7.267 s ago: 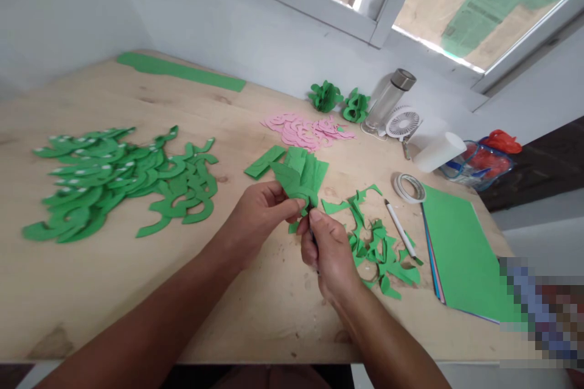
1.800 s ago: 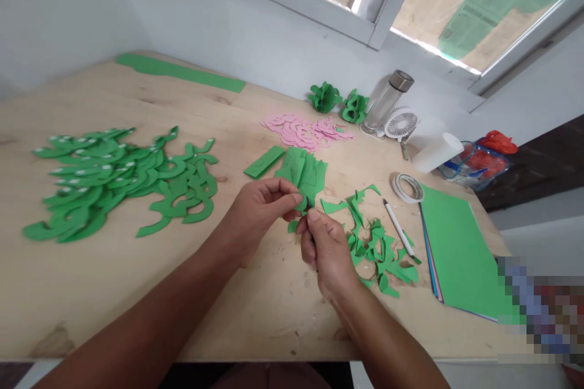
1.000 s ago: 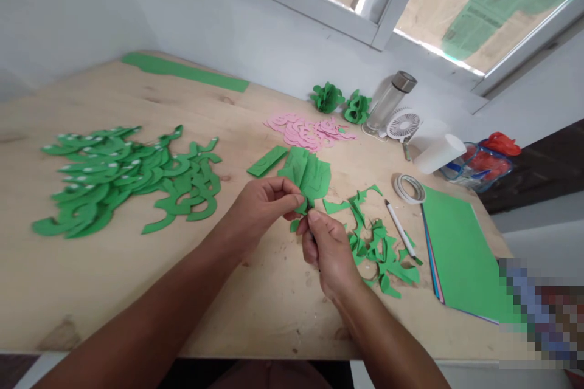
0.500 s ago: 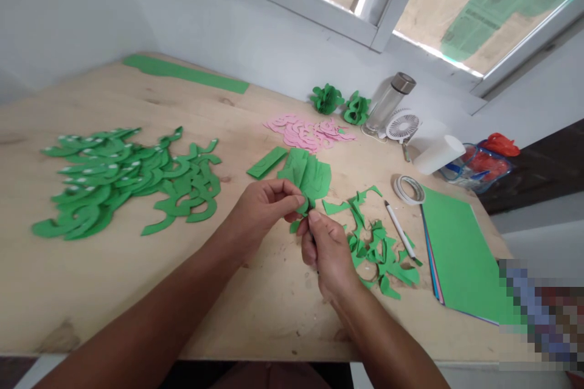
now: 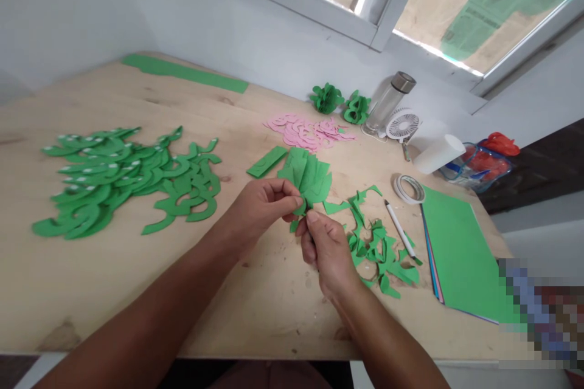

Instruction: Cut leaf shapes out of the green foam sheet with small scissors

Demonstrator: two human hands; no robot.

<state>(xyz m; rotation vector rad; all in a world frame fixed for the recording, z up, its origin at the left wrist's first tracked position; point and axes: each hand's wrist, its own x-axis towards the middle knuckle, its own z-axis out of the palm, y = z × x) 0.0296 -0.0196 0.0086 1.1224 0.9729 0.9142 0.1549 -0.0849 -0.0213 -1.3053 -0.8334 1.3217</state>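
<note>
My left hand (image 5: 276,199) pinches a small piece of green paper (image 5: 300,209) between thumb and fingertips. Close against it, my right hand (image 5: 326,237) is closed round dark scissors (image 5: 311,234); most of them is hidden in the fist, and their tip meets the green paper. Just beyond both hands lies a stack of green paper pieces (image 5: 314,173), with a green strip (image 5: 267,161) to its left. Green paper scraps (image 5: 378,249) are strewn to the right of my right hand.
Curved green cutouts (image 5: 114,176) are heaped at the left, pink cutouts (image 5: 308,132) toward the back. Two green paper shapes (image 5: 327,98), a bottle (image 5: 391,100) and a small fan (image 5: 403,125) stand near the wall. At right are a pen (image 5: 400,230), tape rolls (image 5: 409,189) and paper sheets (image 5: 469,255).
The small paper piece has turned slightly in my left fingers, and both hands have shifted very little. The things on the table stay in place.
</note>
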